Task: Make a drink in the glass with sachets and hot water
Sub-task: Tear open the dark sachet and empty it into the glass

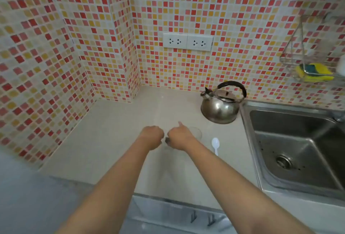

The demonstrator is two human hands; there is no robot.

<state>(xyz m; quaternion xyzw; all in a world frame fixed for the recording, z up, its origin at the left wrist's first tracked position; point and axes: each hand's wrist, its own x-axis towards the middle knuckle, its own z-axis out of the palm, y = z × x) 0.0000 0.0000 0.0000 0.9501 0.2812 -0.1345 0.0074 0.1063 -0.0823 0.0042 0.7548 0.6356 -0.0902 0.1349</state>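
While left hand (152, 136) curls closed, right hand (180, 138) half-curled hides glass (197, 132).

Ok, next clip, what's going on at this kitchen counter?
A person has both hands close together over the counter, left hand and right hand, just in front of a clear glass. Whether they hold a sachet is too blurred to tell. A white spoon lies beside it; the kettle stands untouched by the sink.
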